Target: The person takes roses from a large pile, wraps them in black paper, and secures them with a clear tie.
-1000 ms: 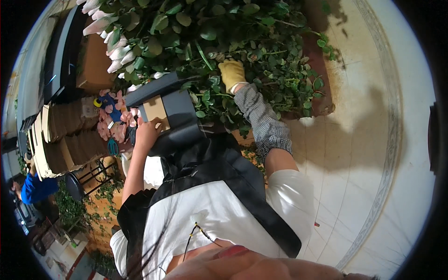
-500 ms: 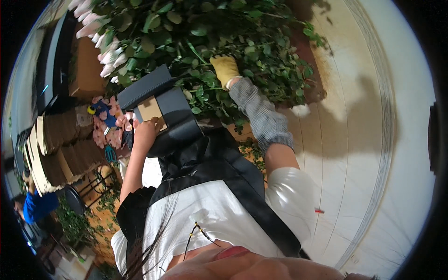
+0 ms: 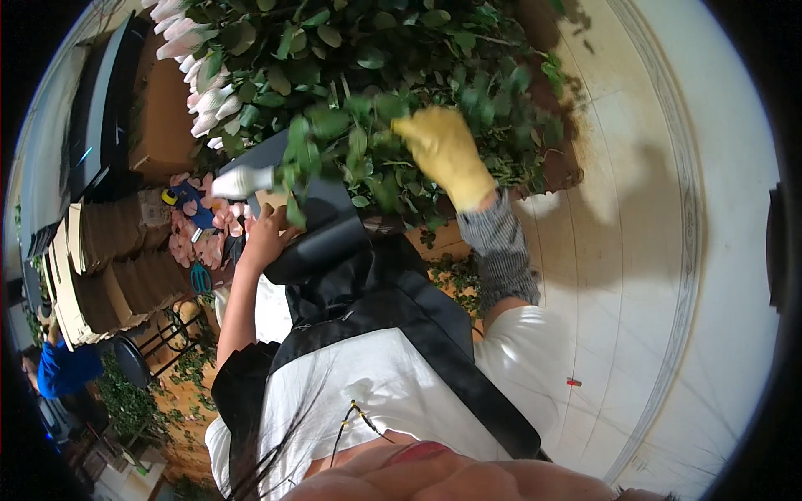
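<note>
My right hand (image 3: 445, 154), in a yellow glove with a grey knitted sleeve above it, is closed on the leafy stem of a rose (image 3: 242, 182). The rose lies sideways, smeared by motion, its pale bud in a white net sleeve pointing left. Beneath it is a dark grey, folded holder (image 3: 322, 204) with a brown cardboard piece (image 3: 271, 199) on it. My bare left hand (image 3: 269, 238) is at the near edge of that cardboard with its fingers bent over it; the rose's leaves partly cover the fingertips.
A large heap of leafy rose stems (image 3: 368, 58) fills the far side, netted buds at its left. Left are pink petals (image 3: 185, 242), teal-handled scissors (image 3: 200, 278), stacked brown cardboard (image 3: 109, 242) and a stool (image 3: 132, 361). Another person in blue (image 3: 67, 367) is farther left. A pale tiled floor (image 3: 601, 334) lies right.
My right hand has drawn back from the leaf heap toward me, bringing a netted rose across the holder. My left hand has stayed near the cardboard, its fingers now more bent.
</note>
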`<action>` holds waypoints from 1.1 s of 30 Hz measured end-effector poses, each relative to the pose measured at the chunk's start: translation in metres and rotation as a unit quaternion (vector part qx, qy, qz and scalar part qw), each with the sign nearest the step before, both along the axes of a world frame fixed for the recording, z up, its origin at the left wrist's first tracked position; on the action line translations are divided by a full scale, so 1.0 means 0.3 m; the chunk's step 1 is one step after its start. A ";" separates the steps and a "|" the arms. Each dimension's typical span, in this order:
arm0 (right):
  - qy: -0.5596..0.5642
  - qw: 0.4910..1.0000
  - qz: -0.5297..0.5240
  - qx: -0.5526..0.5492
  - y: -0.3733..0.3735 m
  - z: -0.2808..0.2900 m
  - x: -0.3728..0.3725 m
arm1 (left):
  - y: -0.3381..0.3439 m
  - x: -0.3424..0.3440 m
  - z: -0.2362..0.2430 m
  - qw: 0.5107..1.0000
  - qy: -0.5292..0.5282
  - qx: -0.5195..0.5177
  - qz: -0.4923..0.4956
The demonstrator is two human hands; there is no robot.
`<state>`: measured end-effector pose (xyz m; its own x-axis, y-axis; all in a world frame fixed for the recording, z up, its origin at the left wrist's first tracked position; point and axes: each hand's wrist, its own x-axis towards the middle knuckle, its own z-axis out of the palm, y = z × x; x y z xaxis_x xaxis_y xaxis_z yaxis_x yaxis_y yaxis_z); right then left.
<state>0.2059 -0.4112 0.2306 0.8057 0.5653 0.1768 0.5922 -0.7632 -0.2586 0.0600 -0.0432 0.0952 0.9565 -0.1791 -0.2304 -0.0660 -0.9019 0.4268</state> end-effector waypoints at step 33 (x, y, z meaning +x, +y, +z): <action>-0.104 0.986 0.036 -0.129 0.222 -0.471 0.400 | 0.035 -0.010 -0.007 0.974 0.022 -0.225 -0.003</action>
<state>0.3260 -0.3447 0.0894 0.7232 0.6674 0.1777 0.6670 -0.7416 0.0712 0.0570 -0.0328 0.0933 0.9462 -0.2768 -0.1678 -0.0437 -0.6227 0.7812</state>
